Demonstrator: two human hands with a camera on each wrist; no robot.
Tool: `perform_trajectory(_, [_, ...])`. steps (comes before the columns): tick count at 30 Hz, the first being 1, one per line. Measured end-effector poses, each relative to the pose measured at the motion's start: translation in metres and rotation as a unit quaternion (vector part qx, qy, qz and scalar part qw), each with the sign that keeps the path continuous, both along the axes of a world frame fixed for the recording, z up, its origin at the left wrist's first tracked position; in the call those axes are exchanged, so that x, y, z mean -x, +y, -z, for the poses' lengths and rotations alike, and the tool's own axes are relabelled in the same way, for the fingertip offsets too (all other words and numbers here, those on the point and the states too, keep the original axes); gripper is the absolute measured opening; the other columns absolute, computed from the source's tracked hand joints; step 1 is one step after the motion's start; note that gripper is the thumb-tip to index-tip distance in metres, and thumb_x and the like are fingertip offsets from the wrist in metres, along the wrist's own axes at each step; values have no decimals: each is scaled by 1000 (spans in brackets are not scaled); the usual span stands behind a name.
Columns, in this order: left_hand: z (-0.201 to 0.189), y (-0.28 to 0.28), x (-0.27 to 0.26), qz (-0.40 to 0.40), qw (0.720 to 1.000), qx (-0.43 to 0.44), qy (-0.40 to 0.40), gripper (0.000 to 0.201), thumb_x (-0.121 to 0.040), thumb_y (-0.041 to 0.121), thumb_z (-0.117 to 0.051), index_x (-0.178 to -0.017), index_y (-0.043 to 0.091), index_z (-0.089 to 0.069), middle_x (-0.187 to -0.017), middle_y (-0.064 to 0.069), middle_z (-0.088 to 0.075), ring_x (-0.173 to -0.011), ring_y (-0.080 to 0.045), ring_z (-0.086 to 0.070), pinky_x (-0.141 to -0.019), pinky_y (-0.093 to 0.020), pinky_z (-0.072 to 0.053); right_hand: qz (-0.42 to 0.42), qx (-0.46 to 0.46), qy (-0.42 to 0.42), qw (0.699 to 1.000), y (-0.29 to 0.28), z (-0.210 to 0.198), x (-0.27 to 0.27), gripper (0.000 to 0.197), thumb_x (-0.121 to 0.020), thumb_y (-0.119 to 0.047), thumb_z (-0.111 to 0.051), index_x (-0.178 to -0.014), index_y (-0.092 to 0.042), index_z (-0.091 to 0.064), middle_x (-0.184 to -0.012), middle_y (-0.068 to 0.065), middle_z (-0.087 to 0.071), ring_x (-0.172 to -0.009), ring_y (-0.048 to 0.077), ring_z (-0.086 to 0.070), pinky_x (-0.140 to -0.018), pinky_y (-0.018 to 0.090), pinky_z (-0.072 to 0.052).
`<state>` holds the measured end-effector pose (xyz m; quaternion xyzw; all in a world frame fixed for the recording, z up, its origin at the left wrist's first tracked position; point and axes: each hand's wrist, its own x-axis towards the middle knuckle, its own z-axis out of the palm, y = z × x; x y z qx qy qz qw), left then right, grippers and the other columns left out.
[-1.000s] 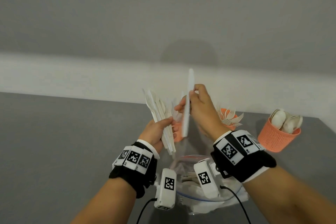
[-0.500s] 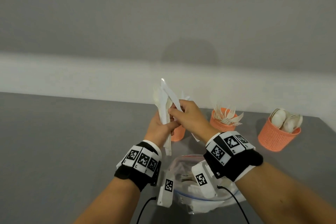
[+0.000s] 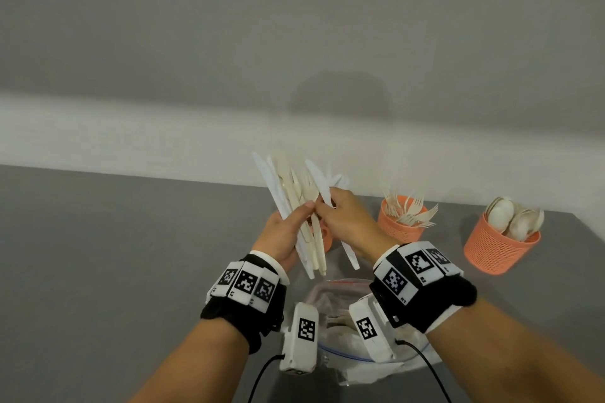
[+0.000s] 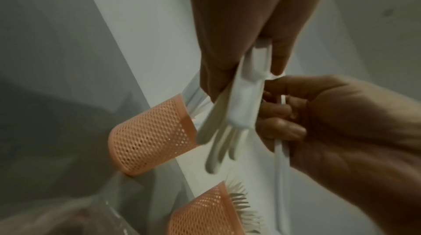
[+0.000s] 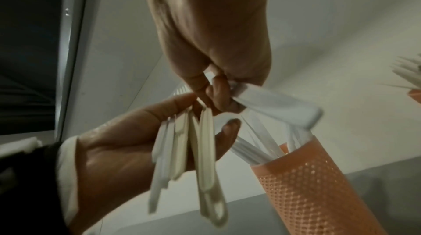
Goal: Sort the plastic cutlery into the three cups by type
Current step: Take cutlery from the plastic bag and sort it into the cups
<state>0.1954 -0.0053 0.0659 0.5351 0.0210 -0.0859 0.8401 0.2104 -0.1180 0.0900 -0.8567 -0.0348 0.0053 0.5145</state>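
While both hands are crowded together above the counter (image 3: 131,239):
Left hand (image 3: 283,235) grip: closed around fanned knife bundle (image 3: 294,206).
Right hand (image 3: 347,222) grip: pinching one white knife (image 3: 322,188).
Risk: bundle could slip; knife could miss hidden knife cup (image 3: 325,235).

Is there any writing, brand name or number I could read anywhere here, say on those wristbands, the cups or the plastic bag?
No readable words or brand names anywhere.
Black-and-white square code patterns on the left wristband and right wristband: patterns, not text.
Tiny characters under those squares: too small and blurred to read.
Orange mesh cups, white plastic cutlery, clear plastic bag: no print visible.
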Motion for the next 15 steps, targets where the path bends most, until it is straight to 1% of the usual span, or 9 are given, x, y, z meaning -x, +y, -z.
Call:
perform_trajectory(3, [-4, 0, 1, 20, 999, 32, -5, 15, -89, 14, -56, -93, 9, -70, -91, -14, -71, -77, -24, -66, -77, -36, -56, 31, -3, -47, 998, -2, 1, -1, 8, -87, -13, -61, -80, -7, -60, -70, 2, -62, -63, 13, -59, -58, 19, -46])
perform_trajectory(5, [-5, -1, 1, 7, 1000, -6, -17, 12, -84, 17, -63, -87, 9, -71, -86, -16, -69, -72, -24, -66, -70, -34, -57, 25, 13, -53, 998, -2, 2, -1, 9, -85, -12, -64, -77, -11, -60, -62, -4, -56, -59, 6, -54, -56, 17, -42])
perform_trajectory(8, [-1, -1, -3, -40, 997, -60, -31, 13, -87, 14, -61, -97, 6, -67, -93, -19, -68, -86, -32, -66, -86, -45, -53, 30, -26, -52, 998, 1, -3, 2, 4, -87, -10, -61, -86, -13, -58, -67, -2, -58, -60, 8, -60, -59, 21, -52])
perform_trajectory(10, [3, -2, -5, -73, 993, -88, -39, 13, -86, 6, -60, -97, 3, -63, -87, -17, -68, -87, -35, -66, -89, -50, -52, 36, -74, -79, 993, 4, -9, 5, 6, -90, -9, -55, -89, -14, -56, -71, -2, -58, -59, 5, -62, -60, 21, -55])
perform_trajectory(11, [3, -3, -3, -83, 990, -105, -49, 15, -85, 2, -58, -99, 4, -63, -85, -15, -68, -87, -34, -67, -86, -47, -54, 26, -76, -103, 991, 7, -12, 8, 5, -90, -12, -55, -87, -15, -56, -70, -5, -57, -59, 2, -60, -59, 17, -53])
perform_trajectory(12, [1, -5, -2, -88, 986, -124, -63, 20, -86, -1, -55, -102, 8, -64, -85, -11, -70, -86, -28, -69, -80, -39, -57, 9, -66, -128, 990, 11, -15, 11, 6, -89, -18, -59, -84, -16, -56, -69, -7, -57, -60, 1, -58, -58, 14, -50])
perform_trajectory(13, [-2, -7, 1, -87, 984, -137, -79, 25, -89, -3, -51, -106, 12, -63, -84, -5, -71, -81, -14, -71, -70, -26, -58, -8, -49, -145, 988, 15, -16, 13, 13, -85, -23, -65, -82, -15, -56, -70, -6, -56, -61, 4, -55, -59, 13, -47])
perform_trajectory(14, [-6, -10, 4, -83, 982, -140, -93, 26, -91, -3, -47, -109, 11, -61, -81, 0, -69, -72, -1, -69, -61, -15, -54, -20, -29, -150, 988, 19, -15, 15, 21, -79, -27, -72, -81, -14, -55, -70, -5, -54, -62, 6, -53, -59, 13, -44])
perform_trajectory(15, [-8, -12, 7, -78, 982, -139, -104, 23, -94, -2, -44, -109, 7, -58, -79, 1, -65, -63, 6, -65, -55, -8, -49, -23, -10, -149, 989, 22, -14, 15, 29, -74, -29, -76, -81, -14, -53, -69, -5, -52, -61, 7, -50, -58, 12, -42])
